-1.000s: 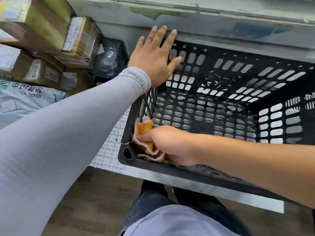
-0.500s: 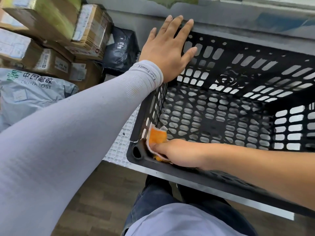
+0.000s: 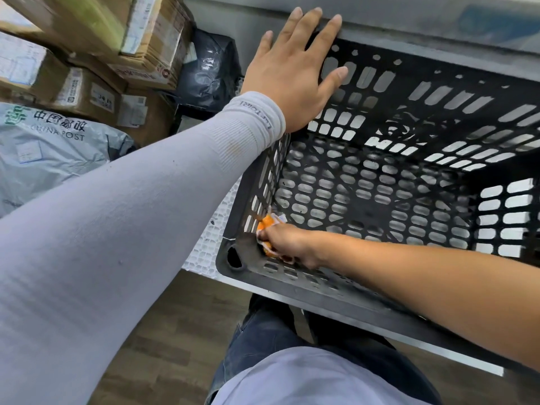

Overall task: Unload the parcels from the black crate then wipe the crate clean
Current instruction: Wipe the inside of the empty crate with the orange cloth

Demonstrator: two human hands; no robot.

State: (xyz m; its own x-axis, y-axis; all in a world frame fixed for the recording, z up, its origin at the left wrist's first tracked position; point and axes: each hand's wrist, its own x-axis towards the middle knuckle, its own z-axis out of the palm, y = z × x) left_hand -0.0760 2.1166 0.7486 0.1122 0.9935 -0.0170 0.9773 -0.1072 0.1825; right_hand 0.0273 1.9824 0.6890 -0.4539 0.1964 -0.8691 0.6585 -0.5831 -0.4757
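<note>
Head view: the left hand (image 3: 295, 68) is pressing flat on the crate (image 3: 380, 176), steadying it, while the right hand (image 3: 287, 244) is gripping a cloth (image 3: 267, 225), scrubbing the near corner.

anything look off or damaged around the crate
Nothing stands out. The black crate sits upright and empty, with no visible cracks. The left hand rests flat on its far corner; the right hand presses an orange cloth into the near corner.

Wood-plank floor (image 3: 163, 331) below; grey metal wall (image 3: 409, 13) with chipped paint behind; white grid-patterned tabletop (image 3: 204, 247), metal-edged, under even light
</note>
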